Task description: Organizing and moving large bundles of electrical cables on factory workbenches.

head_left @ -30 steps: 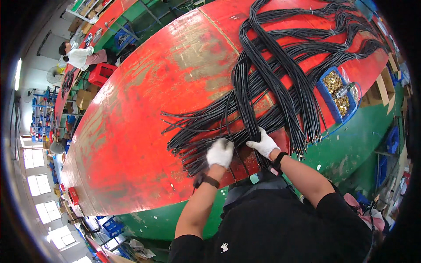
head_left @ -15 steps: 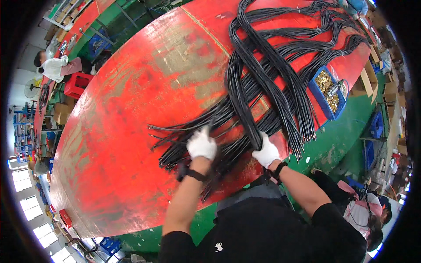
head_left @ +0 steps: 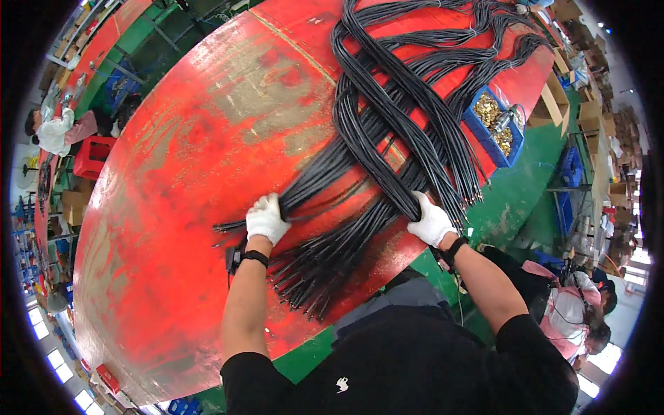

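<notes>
Long bundles of black cables (head_left: 387, 114) cross one another on a worn red table (head_left: 180, 200). My left hand (head_left: 267, 220), in a white glove, is closed around one bundle close to its left ends, which stick out past the fist. On the right, my gloved right hand (head_left: 431, 220) grips another bundle near the table's near edge; that bundle's ends are hidden under the hand. Between my hands, a fanned group of loose cable ends (head_left: 311, 277) points toward me. More cable ends (head_left: 470, 194) lie just beyond my right hand.
A blue bin (head_left: 494, 128) of brass-coloured metal parts stands at the table's right edge, with a metal tool on it. Another person (head_left: 574, 311) sits at the lower right, and one more (head_left: 59, 128) at the far left by a red crate (head_left: 93, 155).
My left hand has moved left and its pointing fingers have closed around a cable bundle. My right hand keeps its grip. The whole view has shifted somewhat.
</notes>
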The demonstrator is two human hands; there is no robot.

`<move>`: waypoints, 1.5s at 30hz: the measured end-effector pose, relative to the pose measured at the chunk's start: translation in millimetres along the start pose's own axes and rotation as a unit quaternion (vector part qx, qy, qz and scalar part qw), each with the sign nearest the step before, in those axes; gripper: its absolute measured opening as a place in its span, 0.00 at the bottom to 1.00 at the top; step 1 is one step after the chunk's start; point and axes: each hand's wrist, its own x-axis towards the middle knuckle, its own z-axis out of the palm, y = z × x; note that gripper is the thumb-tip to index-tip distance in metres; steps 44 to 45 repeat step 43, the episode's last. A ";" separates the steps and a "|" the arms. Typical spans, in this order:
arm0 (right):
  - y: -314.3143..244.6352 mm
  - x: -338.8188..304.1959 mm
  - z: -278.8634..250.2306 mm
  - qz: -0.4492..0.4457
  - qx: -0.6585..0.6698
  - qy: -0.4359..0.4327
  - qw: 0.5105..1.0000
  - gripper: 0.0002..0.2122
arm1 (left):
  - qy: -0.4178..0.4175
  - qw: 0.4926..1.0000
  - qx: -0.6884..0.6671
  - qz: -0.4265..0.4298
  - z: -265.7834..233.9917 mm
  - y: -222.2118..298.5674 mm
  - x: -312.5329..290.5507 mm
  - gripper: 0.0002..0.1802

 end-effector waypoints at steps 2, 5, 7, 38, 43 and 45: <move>11.4 5.0 10.7 0.000 -0.020 0.016 1.000 0.38 | 0.009 0.998 0.051 -0.047 13.2 6.4 11.0 0.36; 14.2 -0.9 34.1 -0.113 -0.150 0.211 0.959 0.36 | -0.028 0.994 0.033 -0.101 9.6 11.2 18.7 0.30; 2.9 -17.9 52.1 -0.190 -0.143 0.255 0.937 0.29 | -0.047 0.990 0.013 -0.136 0.8 11.0 24.4 0.27; 53.8 -36.1 42.0 -0.289 0.176 0.096 0.936 0.14 | 0.084 0.868 -0.362 -0.329 81.7 221.9 -105.0 0.36; 108.8 -10.5 4.5 -0.248 0.001 0.139 0.959 0.37 | 0.054 0.861 -0.332 -0.381 77.8 262.3 -106.2 0.39; 108.8 -10.5 4.5 -0.248 0.001 0.139 0.959 0.37 | 0.054 0.861 -0.332 -0.381 77.8 262.3 -106.2 0.39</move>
